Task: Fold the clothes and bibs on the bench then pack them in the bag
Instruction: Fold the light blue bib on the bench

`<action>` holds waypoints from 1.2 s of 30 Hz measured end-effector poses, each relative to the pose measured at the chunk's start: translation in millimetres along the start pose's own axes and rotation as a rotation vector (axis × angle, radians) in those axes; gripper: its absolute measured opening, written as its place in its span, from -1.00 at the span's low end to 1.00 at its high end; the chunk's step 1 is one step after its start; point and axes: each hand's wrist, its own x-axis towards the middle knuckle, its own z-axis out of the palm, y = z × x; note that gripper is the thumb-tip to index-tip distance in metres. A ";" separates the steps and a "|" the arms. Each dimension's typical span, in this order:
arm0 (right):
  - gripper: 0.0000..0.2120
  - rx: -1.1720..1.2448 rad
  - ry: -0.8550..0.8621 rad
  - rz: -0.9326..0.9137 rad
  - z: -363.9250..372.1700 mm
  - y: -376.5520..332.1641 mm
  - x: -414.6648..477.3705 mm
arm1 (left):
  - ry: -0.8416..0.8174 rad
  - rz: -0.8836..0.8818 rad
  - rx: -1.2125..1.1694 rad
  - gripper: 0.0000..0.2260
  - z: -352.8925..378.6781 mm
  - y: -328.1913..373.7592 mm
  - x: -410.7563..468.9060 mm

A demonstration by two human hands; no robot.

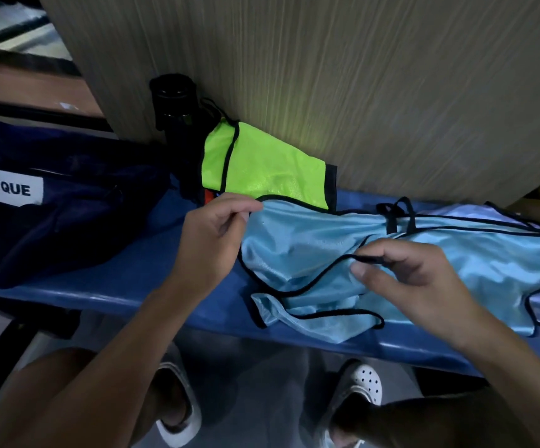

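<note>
**While both hands pinch its trim, blue bib lies crumpled on surface**

Where the light-blue bib [310, 244] lies bunched across the blue surface [133, 286], both hands are on its black edging. Left hand [217, 231] is curled, thumb & forefinger pinching the bib's top-left edge, just below the green bib. Right hand [414, 279] is curled too, thumb & forefinger pinching a thin run of black trim near the bib's middle, w/ the other fingers loosely bent over the cloth. Bib's near part droops over the front edge of the surface. Its right part runs toward the frame's right side, where the cloth looks paler & shiny; can't tell if that's the same bib or another one.

Neon-green bib [255, 166], black-trimmed & looking folded flat, sits at the back of the surface against the wall panel [359, 76], touching the blue bib's far edge. Small orange bit [208, 197] peeks out under its near-left corner; can't tell what it is. Black cylinder-shaped thing [173, 105] stands behind the green bib, by the wall.

Navy bag [68, 215] w/ a white label [8, 189] reading LVQUE rests on the left end of the surface, apart from the blue bib. Below, two white shoes [363, 383] stand on the floor.
</note>
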 end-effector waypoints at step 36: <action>-0.86 0.034 -0.010 -0.003 18.6 2.4 58.5 | -0.199 -0.159 -0.227 -0.71 29.8 25.2 -12.9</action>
